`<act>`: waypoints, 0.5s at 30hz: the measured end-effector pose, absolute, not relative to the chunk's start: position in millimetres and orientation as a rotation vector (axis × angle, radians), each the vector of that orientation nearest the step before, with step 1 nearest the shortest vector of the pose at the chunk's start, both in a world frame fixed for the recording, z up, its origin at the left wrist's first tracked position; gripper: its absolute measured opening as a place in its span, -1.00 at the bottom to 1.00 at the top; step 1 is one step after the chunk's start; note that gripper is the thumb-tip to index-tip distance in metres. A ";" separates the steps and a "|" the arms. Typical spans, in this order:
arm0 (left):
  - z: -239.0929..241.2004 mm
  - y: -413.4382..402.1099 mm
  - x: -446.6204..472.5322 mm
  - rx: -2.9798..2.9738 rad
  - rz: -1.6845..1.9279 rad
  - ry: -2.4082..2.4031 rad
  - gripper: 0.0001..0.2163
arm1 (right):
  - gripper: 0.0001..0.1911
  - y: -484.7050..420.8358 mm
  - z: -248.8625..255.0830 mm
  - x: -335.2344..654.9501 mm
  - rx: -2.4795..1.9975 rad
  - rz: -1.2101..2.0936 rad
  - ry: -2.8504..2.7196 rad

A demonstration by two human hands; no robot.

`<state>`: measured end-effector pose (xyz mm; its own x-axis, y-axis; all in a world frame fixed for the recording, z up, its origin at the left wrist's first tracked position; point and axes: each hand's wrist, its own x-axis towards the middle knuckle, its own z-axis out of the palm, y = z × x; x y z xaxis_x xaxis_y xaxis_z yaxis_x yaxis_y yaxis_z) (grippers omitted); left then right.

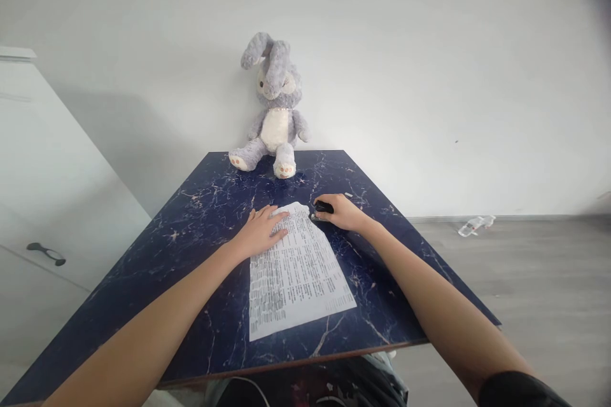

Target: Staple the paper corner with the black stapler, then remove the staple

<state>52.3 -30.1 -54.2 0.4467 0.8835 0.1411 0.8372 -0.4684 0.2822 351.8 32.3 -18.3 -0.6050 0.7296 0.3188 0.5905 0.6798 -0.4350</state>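
A printed sheet of paper (300, 273) lies on the dark blue marbled table (191, 216), its far right edge torn or uneven. My left hand (262, 231) rests flat on the sheet's far left part, fingers spread. Beside the paper's far right corner, my right hand (341, 211) is closed around a small black stapler (323, 207). The stapler's front end points left and is at the paper's edge; whether the sheet is between its jaws I cannot tell.
A grey plush rabbit (277, 108) sits at the table's far edge against the wall. A small white piece (349, 194) lies beyond my right hand. To the left stands a white cabinet (57, 191); a clear plastic item (476, 225) lies on the floor at right.
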 end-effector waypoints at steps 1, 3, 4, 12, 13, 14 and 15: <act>-52.5 -31.1 52.9 2.540 0.439 1.520 -0.49 | -0.72 31.8 -17.6 351.8 -1.018 0.394 -2.421; -48.2 -33.4 54.1 2.549 0.508 1.525 -0.51 | -0.71 31.7 -16.1 353.1 -1.040 0.372 -2.423; -45.9 -34.5 54.7 2.541 0.539 1.523 -0.51 | -0.71 31.9 -15.4 354.2 -1.059 0.353 -2.421; -35.6 -37.0 55.9 2.576 0.736 1.446 -0.56 | -0.71 31.7 -11.1 359.8 -1.041 0.392 -2.441; -35.5 -36.6 55.5 2.574 0.740 1.455 -0.56 | -0.71 31.3 -10.5 359.6 -1.005 0.432 -2.451; -35.8 -36.1 54.9 2.571 0.733 1.468 -0.57 | -0.71 30.9 -9.7 359.4 -0.969 0.471 -2.458; -36.5 -35.6 54.2 2.567 0.713 1.482 -0.57 | -0.72 30.5 -8.7 359.2 -0.938 0.505 -2.458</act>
<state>54.2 -35.6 -36.5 0.4191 0.8387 0.3479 0.7954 -0.5239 0.3048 359.2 30.5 -8.7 -0.6624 0.6929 0.2848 0.5247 0.7004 -0.4838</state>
